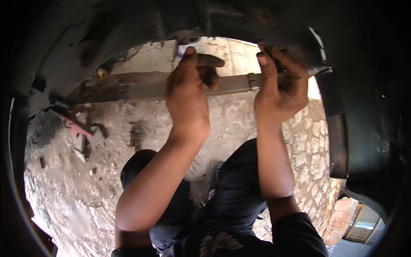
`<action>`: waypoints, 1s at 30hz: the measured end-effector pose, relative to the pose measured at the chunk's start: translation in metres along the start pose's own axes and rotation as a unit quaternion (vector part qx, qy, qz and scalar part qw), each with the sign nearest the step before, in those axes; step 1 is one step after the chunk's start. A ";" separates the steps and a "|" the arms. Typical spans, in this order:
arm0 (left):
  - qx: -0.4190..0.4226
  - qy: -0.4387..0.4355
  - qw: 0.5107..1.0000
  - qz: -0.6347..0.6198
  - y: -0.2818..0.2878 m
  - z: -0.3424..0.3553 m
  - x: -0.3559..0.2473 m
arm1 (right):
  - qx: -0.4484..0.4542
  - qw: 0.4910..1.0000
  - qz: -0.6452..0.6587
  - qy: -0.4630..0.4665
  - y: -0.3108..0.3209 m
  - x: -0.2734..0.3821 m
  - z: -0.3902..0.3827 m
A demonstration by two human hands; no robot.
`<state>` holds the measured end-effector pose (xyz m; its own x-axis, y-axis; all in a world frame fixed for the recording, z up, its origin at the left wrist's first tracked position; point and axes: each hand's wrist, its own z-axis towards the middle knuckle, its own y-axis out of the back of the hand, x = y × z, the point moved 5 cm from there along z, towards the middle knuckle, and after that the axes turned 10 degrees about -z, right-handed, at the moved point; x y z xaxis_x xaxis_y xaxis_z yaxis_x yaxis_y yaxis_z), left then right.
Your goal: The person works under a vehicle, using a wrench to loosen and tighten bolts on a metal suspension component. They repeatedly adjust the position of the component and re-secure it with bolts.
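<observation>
My left hand [188,94] is raised in front of a long grey metal bar [231,85], just below the lower edge of a large dark curved panel [227,19]. Its fingers are curled and its thumb points up; what they hold, if anything, is hidden. My right hand [280,90] is at the panel's edge further right, fingertips bent together at the lip, partly in shadow. What it grips there is too dark to make out.
A pinkish-red metal piece [75,124] lies at the left near a dark ribbed object [43,128]. My bent legs [231,184] are below over rough dirt and stone ground [72,180]. A dark vertical body section [368,120] borders the right side.
</observation>
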<state>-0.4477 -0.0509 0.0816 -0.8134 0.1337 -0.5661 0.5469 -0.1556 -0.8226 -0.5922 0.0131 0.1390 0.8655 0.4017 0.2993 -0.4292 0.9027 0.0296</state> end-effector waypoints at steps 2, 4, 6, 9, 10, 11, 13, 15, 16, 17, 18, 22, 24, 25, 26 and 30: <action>-0.002 -0.009 0.998 0.068 0.007 0.001 -0.009 | 0.032 0.995 0.072 -0.063 -0.010 0.006 -0.008; 0.048 -0.088 0.988 0.114 0.006 0.006 -0.016 | 0.065 0.984 0.133 -0.099 -0.019 0.008 -0.016; 0.083 -0.095 0.978 0.164 0.011 0.007 -0.025 | 0.101 0.976 0.149 -0.125 -0.030 0.019 -0.027; 0.115 -0.084 0.954 0.263 0.013 -0.001 -0.044 | 0.138 0.965 0.172 -0.144 -0.042 0.030 -0.037; 0.117 -0.094 0.951 0.271 0.016 -0.002 -0.048 | 0.147 0.963 0.174 -0.141 -0.044 0.033 -0.039; 0.120 -0.103 0.947 0.279 0.017 -0.004 -0.053 | 0.151 0.955 0.198 -0.163 -0.048 0.035 -0.042; 0.102 -0.110 0.944 0.294 0.021 -0.015 -0.065 | 0.155 0.936 0.243 -0.203 -0.056 0.043 -0.047; 0.105 -0.107 0.942 0.302 0.025 -0.020 -0.071 | 0.166 0.899 0.305 -0.268 -0.061 0.049 -0.052; 0.123 -0.100 0.932 0.326 0.031 -0.022 -0.074 | 0.171 0.876 0.337 -0.299 -0.064 0.051 -0.055; 0.113 -0.090 0.937 0.318 0.035 -0.025 -0.074 | 0.172 0.878 0.321 -0.309 -0.066 0.053 -0.058; 0.103 -0.079 0.942 0.310 0.036 -0.029 -0.075 | 0.172 0.880 0.305 -0.320 -0.068 0.054 -0.062; 0.048 -0.051 0.953 0.295 0.043 -0.039 -0.080 | 0.158 0.944 0.234 -0.169 -0.076 0.058 -0.068; 0.021 -0.070 0.956 0.285 0.045 -0.039 -0.081 | 0.155 0.962 0.190 -0.117 -0.076 0.068 -0.066; 0.013 -0.087 0.958 0.272 0.050 -0.036 -0.082 | 0.155 0.969 0.168 -0.092 -0.078 0.074 -0.064; 0.006 -0.104 0.960 0.258 0.054 -0.033 -0.084 | 0.171 0.967 0.163 -0.100 -0.081 0.076 -0.067; 0.021 -0.122 0.959 0.253 0.054 -0.027 -0.094 | 0.225 0.945 0.212 -0.108 -0.078 0.078 -0.071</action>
<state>-0.3365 -0.0450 0.0892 -0.4702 -0.2026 -0.8590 0.8802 -0.1792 -0.4395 -0.4725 -0.0151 0.0926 0.5392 0.6274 0.5619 -0.8339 0.4912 0.2517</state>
